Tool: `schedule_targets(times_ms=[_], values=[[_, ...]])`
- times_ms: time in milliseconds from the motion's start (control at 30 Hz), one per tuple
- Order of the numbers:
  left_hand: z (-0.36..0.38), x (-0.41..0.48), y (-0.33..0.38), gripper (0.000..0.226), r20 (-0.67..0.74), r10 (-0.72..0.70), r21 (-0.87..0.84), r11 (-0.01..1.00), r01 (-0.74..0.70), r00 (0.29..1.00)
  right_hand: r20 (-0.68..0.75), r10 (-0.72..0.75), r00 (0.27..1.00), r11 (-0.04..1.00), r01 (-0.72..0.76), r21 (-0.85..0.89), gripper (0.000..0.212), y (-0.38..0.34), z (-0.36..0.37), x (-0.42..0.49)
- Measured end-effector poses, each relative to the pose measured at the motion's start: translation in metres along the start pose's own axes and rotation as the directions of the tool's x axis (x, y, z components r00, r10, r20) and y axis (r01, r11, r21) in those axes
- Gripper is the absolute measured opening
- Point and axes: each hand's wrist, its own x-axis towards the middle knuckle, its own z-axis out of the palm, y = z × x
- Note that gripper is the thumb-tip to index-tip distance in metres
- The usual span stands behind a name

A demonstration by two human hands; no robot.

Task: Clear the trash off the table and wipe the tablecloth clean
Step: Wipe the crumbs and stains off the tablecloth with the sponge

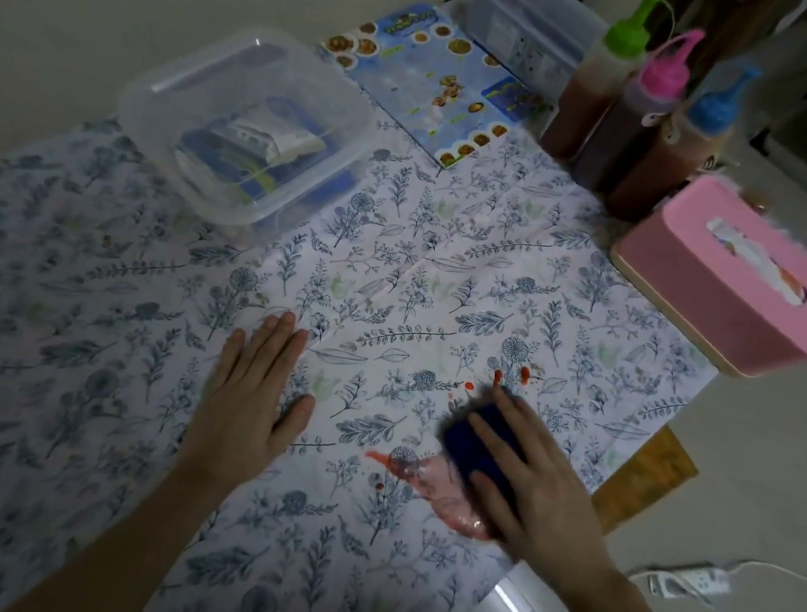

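A floral tablecloth [397, 263] covers the table. A red sauce smear [424, 474] spreads across it near the right edge, with small red drops [511, 375] further up. My right hand [537, 485] presses a dark blue cloth [468, 437] flat onto the smear, fingers spread over it. Out to the left of the stain, my left hand [255, 388] lies flat on the tablecloth, palm down, fingers apart and holding nothing.
A clear plastic box [172, 91] with packets inside stands at the back left. A menu sheet [438, 82], three sauce bottles [639, 126], a lidded container [525, 17] and a pink tissue box [736, 285] line the back right. A power strip [684, 581] lies on the floor.
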Motion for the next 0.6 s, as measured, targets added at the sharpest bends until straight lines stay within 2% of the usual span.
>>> schedule_targets(times_ms=[67,167,300,433,600], values=[[0.001,-0.001,-0.001,0.067,0.006,0.000,-0.002,1.000,0.000,1.000,-0.034,0.144,0.989,0.989,-0.145,-0.032,0.054,0.024,-0.011,0.004],[0.003,0.000,-0.002,0.068,0.010,-0.009,-0.005,1.000,0.009,1.000,-0.090,0.344,0.935,0.936,-0.349,-0.045,0.057,0.052,-0.022,0.035],[0.002,0.000,-0.002,0.068,0.007,-0.011,0.014,1.000,0.010,1.000,-0.182,0.466,0.866,0.880,-0.475,-0.006,0.056,0.064,-0.025,0.093],[0.002,0.000,-0.002,0.067,0.006,-0.007,0.012,1.000,0.007,1.000,-0.187,0.373,0.909,0.921,-0.387,-0.042,0.054,0.038,-0.011,0.129],[0.001,0.001,-0.001,0.066,0.001,-0.015,-0.013,1.000,0.015,1.000,-0.095,0.179,0.979,0.984,-0.180,-0.001,0.054,-0.031,0.008,0.143]])
